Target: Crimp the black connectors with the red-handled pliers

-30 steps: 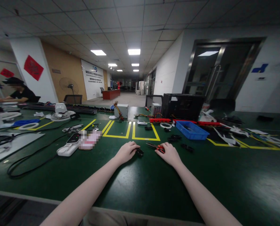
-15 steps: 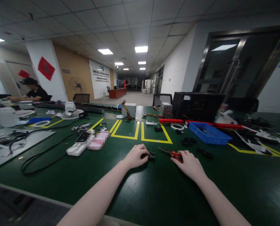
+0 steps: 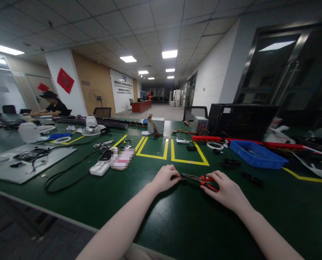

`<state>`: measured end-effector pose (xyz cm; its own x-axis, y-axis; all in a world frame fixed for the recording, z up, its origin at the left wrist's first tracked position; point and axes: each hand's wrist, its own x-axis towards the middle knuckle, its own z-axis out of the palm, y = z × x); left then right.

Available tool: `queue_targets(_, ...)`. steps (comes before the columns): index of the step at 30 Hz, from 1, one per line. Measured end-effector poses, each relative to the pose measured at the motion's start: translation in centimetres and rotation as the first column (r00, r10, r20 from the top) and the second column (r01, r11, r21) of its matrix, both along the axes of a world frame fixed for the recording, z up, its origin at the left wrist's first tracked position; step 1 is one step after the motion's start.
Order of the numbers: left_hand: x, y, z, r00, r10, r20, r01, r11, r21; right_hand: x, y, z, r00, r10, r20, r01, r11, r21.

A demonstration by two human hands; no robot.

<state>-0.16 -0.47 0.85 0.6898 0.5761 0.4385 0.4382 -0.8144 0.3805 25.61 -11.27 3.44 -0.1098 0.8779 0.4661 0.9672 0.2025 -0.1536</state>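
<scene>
My left hand point(image 3: 166, 178) pinches a small black part point(image 3: 182, 177) between thumb and fingers, just above the green table point(image 3: 161, 216). Its exact kind is too small to make out. My right hand point(image 3: 224, 187) is closed around the red handles of needle-nose pliers point(image 3: 204, 178). The pliers' jaws point left, and their tips meet or nearly meet the black part; whether they grip it I cannot tell.
Right of my hands lie several black pieces point(image 3: 229, 163) and a blue tray point(image 3: 258, 155). Leftward are a white device point(image 3: 101, 167), a pink phone point(image 3: 121, 159), black cable and a grey panel point(image 3: 55, 155). A black case point(image 3: 239, 121) stands behind; a person point(image 3: 54, 104) sits far left.
The pliers' tips have come left to the black part, closing the gap between them. The black part has turned in my left hand. The whole view has shifted slightly.
</scene>
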Motion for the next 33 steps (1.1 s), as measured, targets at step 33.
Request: queue_targets(33,-0.35,0.55,-0.51,0.995,-0.091,-0.038,0.092,0.996,0.01,-0.19,-0.32,-0.13,0.992,0.123,-0.027,-0.123,0.992,-0.011)
